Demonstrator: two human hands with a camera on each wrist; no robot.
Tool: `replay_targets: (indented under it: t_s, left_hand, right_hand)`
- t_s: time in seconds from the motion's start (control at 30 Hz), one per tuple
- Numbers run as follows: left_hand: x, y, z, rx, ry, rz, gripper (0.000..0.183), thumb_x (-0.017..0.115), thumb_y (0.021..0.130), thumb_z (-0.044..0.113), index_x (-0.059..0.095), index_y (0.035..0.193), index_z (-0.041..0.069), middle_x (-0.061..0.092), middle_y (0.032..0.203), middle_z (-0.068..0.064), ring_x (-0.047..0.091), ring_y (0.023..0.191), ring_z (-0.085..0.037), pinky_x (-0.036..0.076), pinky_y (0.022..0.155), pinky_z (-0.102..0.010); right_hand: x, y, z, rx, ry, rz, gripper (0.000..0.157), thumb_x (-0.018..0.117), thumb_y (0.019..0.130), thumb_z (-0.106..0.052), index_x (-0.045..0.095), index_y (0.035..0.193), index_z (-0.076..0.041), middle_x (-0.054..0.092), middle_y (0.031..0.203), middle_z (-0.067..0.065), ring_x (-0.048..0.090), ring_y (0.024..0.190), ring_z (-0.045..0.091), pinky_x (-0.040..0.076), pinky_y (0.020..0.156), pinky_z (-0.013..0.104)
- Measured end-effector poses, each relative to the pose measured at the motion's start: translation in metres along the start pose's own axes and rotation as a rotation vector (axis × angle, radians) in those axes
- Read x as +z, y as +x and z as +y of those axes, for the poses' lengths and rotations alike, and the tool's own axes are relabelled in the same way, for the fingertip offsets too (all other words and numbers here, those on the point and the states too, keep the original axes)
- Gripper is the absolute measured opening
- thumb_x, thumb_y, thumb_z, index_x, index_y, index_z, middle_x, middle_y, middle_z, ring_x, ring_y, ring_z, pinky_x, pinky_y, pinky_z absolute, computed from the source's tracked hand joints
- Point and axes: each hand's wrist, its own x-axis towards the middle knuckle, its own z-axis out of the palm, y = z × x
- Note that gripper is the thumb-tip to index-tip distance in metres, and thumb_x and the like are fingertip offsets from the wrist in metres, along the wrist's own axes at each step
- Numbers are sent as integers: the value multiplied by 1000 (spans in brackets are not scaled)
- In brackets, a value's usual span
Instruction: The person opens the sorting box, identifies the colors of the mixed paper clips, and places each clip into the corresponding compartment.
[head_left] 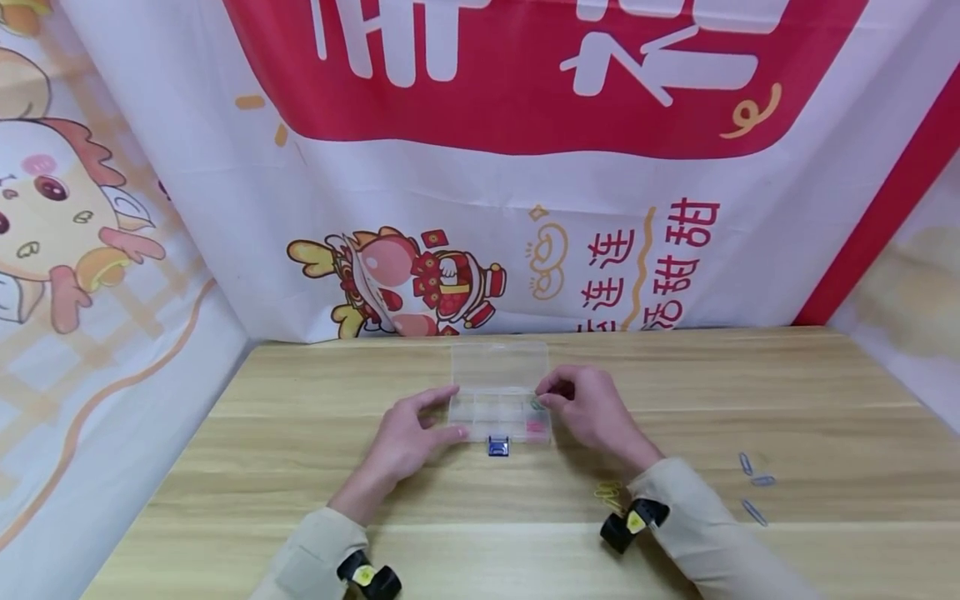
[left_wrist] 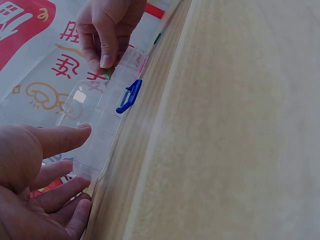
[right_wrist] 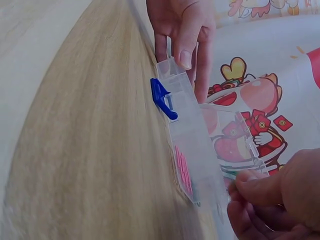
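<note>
A clear plastic compartment box (head_left: pixel 487 412) lies on the table with its lid (head_left: pixel 498 367) tipped back and a blue latch (head_left: pixel 498 446) at its front. My left hand (head_left: pixel 411 433) holds the box's left end, thumb at the front corner and fingers along the side. At the other end, my right hand (head_left: pixel 588 404) pinches a green paper clip (right_wrist: pixel 229 172) over the back right compartment; fingers partly hide it. Pink paper clips (right_wrist: pixel 183 170) lie in the front right compartment. The other compartments show only clear plastic.
Yellow paper clips (head_left: pixel 609 492) lie by the right wrist, partly covered by the wrist camera (head_left: pixel 626 527). Farther right are several blue paper clips (head_left: pixel 762 481) on the wooden table (head_left: pixel 825 400). A printed cloth (head_left: pixel 510 187) hangs behind the table's back edge.
</note>
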Motion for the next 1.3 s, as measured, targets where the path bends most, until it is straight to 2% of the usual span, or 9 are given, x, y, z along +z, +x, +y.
replay_targets:
  t_s: [0.13, 0.37, 0.57, 0.7, 0.87, 1.3]
  left_hand:
    - [0, 0, 1, 3, 6, 0, 63, 86, 89, 24, 63, 147, 28, 57, 159, -4, 56, 143, -31, 49, 121, -51]
    - [-1, -1, 1, 22, 7, 3, 63, 87, 88, 22, 64, 146, 26, 57, 159, -5, 56, 143, -32, 49, 120, -50]
    - [-2, -2, -1, 27, 10, 4, 62, 87, 88, 23, 65, 146, 26, 57, 159, -6, 56, 143, -33, 49, 120, -51]
    - [-3, -2, -2, 32, 6, -1, 62, 87, 88, 23, 64, 146, 25, 57, 159, -6, 56, 143, -33, 49, 120, -51]
    - [-2, -2, -1, 22, 6, 3, 62, 87, 88, 22, 64, 146, 26, 57, 159, -5, 56, 143, -33, 49, 120, -51]
    - [-2, -1, -1, 12, -2, 6, 63, 87, 88, 21, 63, 147, 26, 57, 159, -6, 57, 142, -33, 49, 120, -52]
  right_hand:
    - [-6, -2, 4, -13, -6, -14, 14, 73, 98, -4, 80, 107, -12, 79, 105, 2, 69, 97, 18, 62, 89, 37]
    - [-29, -6, 18, -6, -31, -17, 16, 73, 99, -8, 80, 112, -13, 80, 110, 3, 70, 100, 20, 62, 89, 38]
    - [-43, -13, 35, 59, -32, -96, 20, 76, 96, -7, 80, 114, -14, 79, 110, 2, 69, 99, 19, 62, 87, 35]
    - [-45, -16, 42, 75, -50, -147, 23, 80, 93, -7, 80, 115, -13, 77, 107, 3, 68, 95, 17, 60, 83, 31]
    - [-44, -20, 45, 92, -58, -173, 27, 85, 88, -13, 80, 115, -15, 74, 107, 3, 65, 95, 17, 57, 83, 29]
    - [-40, -23, 42, 83, -96, -137, 24, 87, 86, -10, 82, 109, -14, 72, 100, 2, 62, 90, 18, 54, 80, 31]
